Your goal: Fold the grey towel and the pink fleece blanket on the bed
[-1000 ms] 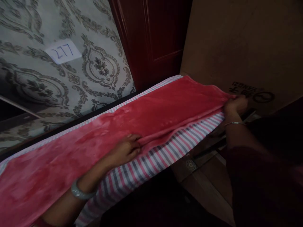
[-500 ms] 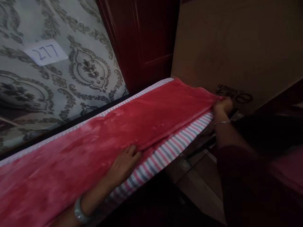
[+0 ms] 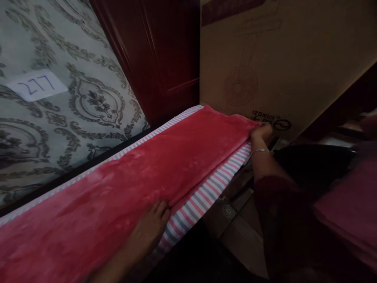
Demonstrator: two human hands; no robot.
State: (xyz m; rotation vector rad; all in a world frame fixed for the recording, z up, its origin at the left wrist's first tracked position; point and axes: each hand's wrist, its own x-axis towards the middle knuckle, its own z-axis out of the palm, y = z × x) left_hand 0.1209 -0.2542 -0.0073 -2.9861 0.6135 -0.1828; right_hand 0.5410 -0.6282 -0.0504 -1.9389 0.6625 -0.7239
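A red plush blanket (image 3: 165, 157) lies lengthwise along a narrow surface, over a cloth (image 3: 203, 196) with pink, grey and white stripes. My right hand (image 3: 262, 131) is closed on the blanket's far right corner, pulling it slightly taut. Nearer to me, my left hand (image 3: 156, 220) has its fingers curled at the blanket's front edge, gripping it. Part of the left thumb is hard to make out. Between my hands the front edge looks doubled, with the striped cloth showing below it.
A large cardboard box (image 3: 282, 70) stands at the far end. Behind the surface are a dark red panel (image 3: 167, 47) and patterned wallpaper (image 3: 97, 94) bearing a paper marked 277 (image 3: 38, 85). Cardboard (image 3: 241, 239) lies below; pink cloth (image 3: 350, 208) is at right.
The view has turned, so the wall, the blanket and my right hand appear further left. Both hands keep their hold on the blanket's edge. The left wrist's bangle no longer shows.
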